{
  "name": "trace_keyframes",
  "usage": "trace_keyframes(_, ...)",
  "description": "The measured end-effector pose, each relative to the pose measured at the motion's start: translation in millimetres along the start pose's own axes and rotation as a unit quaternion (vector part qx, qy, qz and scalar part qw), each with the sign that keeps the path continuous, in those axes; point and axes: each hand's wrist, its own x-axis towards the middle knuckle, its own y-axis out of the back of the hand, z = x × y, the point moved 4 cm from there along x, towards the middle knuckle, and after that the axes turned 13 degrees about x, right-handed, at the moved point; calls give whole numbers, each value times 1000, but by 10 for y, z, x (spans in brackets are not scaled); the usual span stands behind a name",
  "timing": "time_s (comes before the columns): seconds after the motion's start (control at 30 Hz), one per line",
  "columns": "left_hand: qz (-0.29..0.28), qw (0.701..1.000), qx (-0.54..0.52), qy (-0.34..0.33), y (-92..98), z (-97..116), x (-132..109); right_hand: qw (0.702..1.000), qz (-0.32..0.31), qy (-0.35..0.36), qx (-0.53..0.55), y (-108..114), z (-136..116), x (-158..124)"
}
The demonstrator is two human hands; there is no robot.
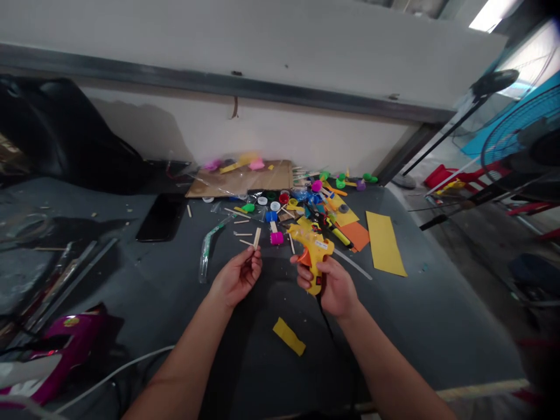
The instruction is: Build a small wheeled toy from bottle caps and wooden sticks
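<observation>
My right hand [335,283] is wrapped round a yellow hot glue gun [318,265] with an orange trigger. Its nozzle points up and left, over the table. Between the thumb and fingers of my left hand [238,274] is a short pale wooden stick [257,238], held nearly upright. The glue gun's tip is apart from the stick. Just beyond my hands lie a magenta bottle cap [276,238] and a blue cap [272,217]. A yellow paper strip [289,336] lies on the table nearer to me, between my forearms.
Caps, sticks and coloured pieces crowd the back around a cardboard sheet [236,181]. Yellow paper [385,244] and orange paper [355,235] lie right. A black phone [161,217], a magenta device [74,344] and a white cable [131,360] are left. A fan [529,146] stands beyond the table.
</observation>
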Motion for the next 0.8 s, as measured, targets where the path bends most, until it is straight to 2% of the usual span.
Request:
trace_keyframes(0.1,-14,999,-27,-26,22,75,10,998,32,51,0,13,-302,-46)
trace_keyframes(0.2,-19,997,-45,-60,30,156,-9,989,76,128,13,157,-701,-143)
trace_keyframes(0.3,-18,996,-45,-73,12,190,-42,977,122,175,22,521,-1025,-265)
trace_keyframes(0.37,-22,997,-44,-66,-14,181,-61,962,196,186,32,900,-1160,-352)
trace_keyframes(0.47,-26,997,-41,-58,-45,151,-73,926,322,197,8,1476,-1266,-470)
trace_keyframes(0.57,-31,998,-29,-55,-52,121,-60,882,401,239,-66,1845,-1316,-511)
trace_keyframes(0.67,-30,997,-15,-66,-29,114,-42,829,470,246,-175,2016,-1311,-479)
trace_keyframes(0.8,-27,996,-1,-89,7,145,-44,782,517,216,-273,2123,-1319,-429)
